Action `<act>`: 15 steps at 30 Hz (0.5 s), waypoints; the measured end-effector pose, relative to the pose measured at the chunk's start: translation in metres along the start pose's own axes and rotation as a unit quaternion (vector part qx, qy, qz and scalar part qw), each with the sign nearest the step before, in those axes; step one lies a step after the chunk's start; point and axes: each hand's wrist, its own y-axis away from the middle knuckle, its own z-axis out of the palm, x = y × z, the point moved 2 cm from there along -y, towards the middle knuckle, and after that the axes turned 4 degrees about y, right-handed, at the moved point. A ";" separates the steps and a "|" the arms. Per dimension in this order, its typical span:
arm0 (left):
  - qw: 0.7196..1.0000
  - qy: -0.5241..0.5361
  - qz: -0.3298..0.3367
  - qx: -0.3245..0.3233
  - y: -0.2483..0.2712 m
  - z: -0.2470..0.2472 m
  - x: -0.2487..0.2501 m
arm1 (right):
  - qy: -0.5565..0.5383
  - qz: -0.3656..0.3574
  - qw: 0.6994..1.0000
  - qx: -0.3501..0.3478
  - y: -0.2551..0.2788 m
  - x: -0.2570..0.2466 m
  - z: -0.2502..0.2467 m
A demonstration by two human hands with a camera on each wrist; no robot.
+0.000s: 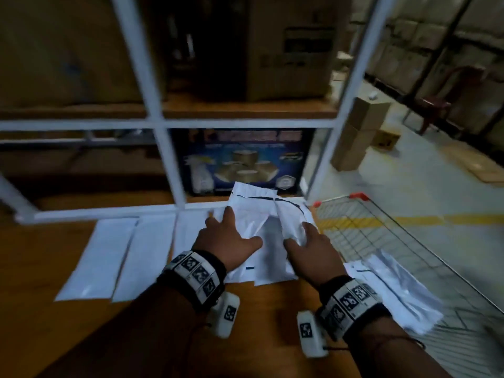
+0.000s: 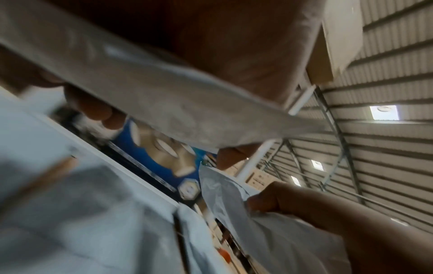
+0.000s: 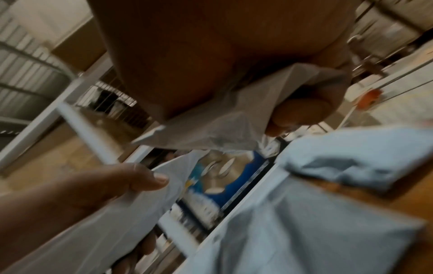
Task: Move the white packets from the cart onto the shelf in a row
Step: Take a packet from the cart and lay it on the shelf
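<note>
Head view: two white packets are held up over the wooden shelf [image 1: 54, 241], near its far edge and toward its right end. The left hand [image 1: 227, 242] is closed on the left packet [image 1: 252, 211], thumb on its near face and fingers behind it. The right hand [image 1: 311, 248] is closed on the right packet [image 1: 289, 219], which is creased and folded where it is gripped. In the left wrist view the left packet [image 2: 164, 96] is seen pinched between the left hand's fingers [image 2: 98, 109] and the thumb, and in the right wrist view a crumpled fold of the right packet [image 3: 225, 122] is bunched in the right hand's fingers [image 3: 302, 113].

Two laid packets [image 1: 109, 257] are seen flat and side by side by the shelf's far edge, left of the hands, with more white sheet lying beneath the hands; how many lie there cannot be told. A loose pile of packets [image 1: 395, 290] remains in the wire cart [image 1: 381, 227] beyond the shelf's right end.

The packets are judged to be light, thin and limp: they sag and wrinkle under a light hold, and their smooth film is likely to be slippery. A hold at one short edge, with the thumb on top and fingers beneath, would probably let a packet hang straight. Gripping mid-body, as is done on the right packet, is likely to leave it creased. For an even row, each one would need to be laid down and smoothed flat beside the last.
</note>
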 end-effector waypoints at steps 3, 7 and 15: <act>0.999 0.010 -0.026 0.019 0.009 -0.032 -0.071 | 0.030 -0.024 0.999 -0.008 0.016 -0.061 0.038; 0.997 0.000 -0.073 0.040 0.018 -0.072 -0.167 | 0.071 -0.053 0.996 -0.014 0.036 -0.136 0.098; 0.981 -0.040 -0.171 0.081 0.028 -0.133 -0.349 | 0.102 -0.105 0.984 -0.103 0.084 -0.255 0.235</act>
